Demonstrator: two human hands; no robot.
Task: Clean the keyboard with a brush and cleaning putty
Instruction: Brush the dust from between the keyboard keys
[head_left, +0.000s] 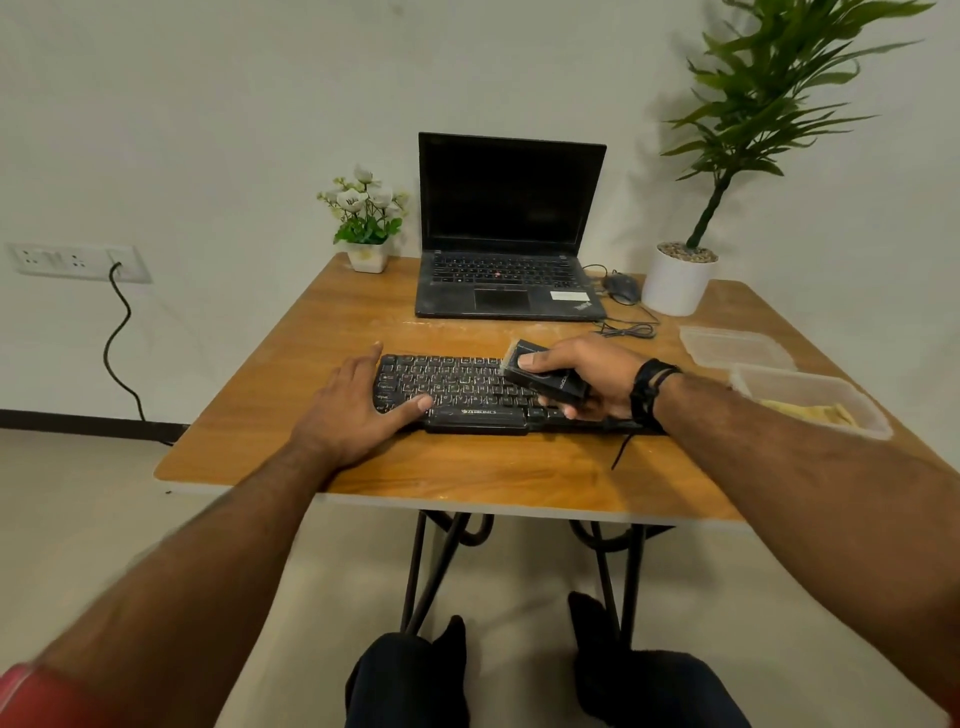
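Note:
A black keyboard (462, 387) lies across the middle of the wooden table (467, 478). My left hand (353, 405) rests flat on the keyboard's left end, with the thumb on the lower keys and the fingers straight. My right hand (587, 376) grips a black brush (535, 371) over the right part of the keyboard, its pale bristles pointing to the far left. A clear plastic box (826, 402) at the right edge of the table holds yellowish putty (810, 413).
A black laptop (509, 228) stands open at the back, with a wired mouse (621, 287) beside it. A small flower pot (368, 254) sits at the back left and a tall plant in a white pot (678, 283) at the back right. A clear lid (732, 345) lies near the box.

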